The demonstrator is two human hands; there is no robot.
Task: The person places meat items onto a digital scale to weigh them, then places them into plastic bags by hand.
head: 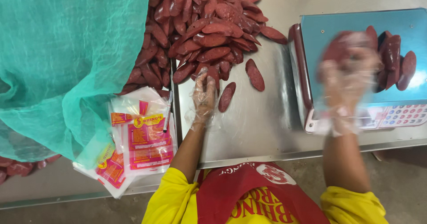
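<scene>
The left hand (203, 97), in a thin plastic glove, reaches with loose fingers into the edge of the sausage pile (200, 28). The right hand (344, 73) is blurred over the scale (333, 24), holding one sausage as it seems; its grip I cannot tell. Right of this hand, sausages (393, 62) lie near the scale's edge, so one could roll off.

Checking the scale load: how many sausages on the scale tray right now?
About 5 red sausages show on the scale, clustered at its right; the blurred right hand covers or holds another, so more may be hidden.
</scene>
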